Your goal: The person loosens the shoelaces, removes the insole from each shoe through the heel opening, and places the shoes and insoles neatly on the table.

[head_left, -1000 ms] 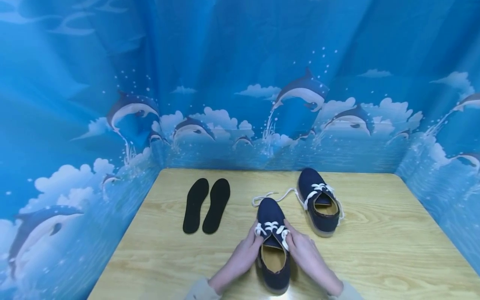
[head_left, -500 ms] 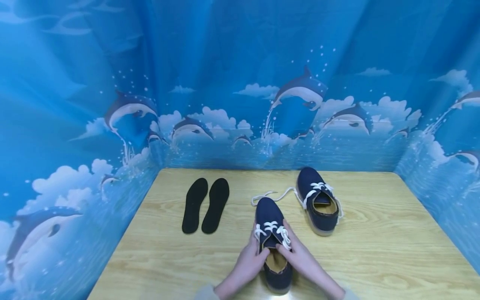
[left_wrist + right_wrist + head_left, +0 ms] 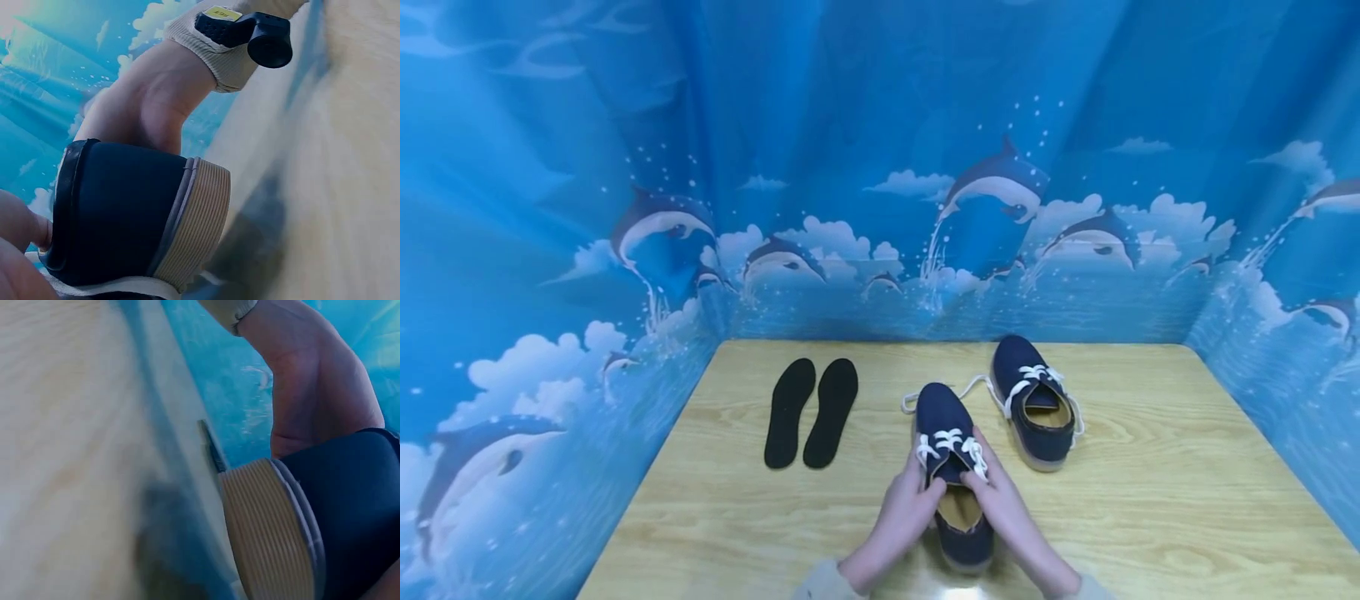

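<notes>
A navy lace-up shoe (image 3: 942,408) with white laces (image 3: 950,438) points toe-away at the front middle. My left hand (image 3: 902,508) grips its left side and my right hand (image 3: 1004,505) its right side. Both thumbs bend over the edges of the opening near the tongue, while the other fingers are mostly hidden along the sides. The tan lining shows inside. In the left wrist view the heel and ribbed sole (image 3: 197,219) stand over the table, a shadow below. The right wrist view shows the same ribbed sole (image 3: 269,531) from the other side.
A matching navy shoe (image 3: 1018,358) stands behind to the right, one white lace trailing left on the wooden table (image 3: 1165,467). Two black insoles (image 3: 790,412) lie side by side at the back left. A blue dolphin-print curtain (image 3: 880,167) surrounds the table's back and sides.
Both thumbs have gone from beside the laces to the edges of the shoe's opening. The held shoe has shifted slightly away from me and to the right.
</notes>
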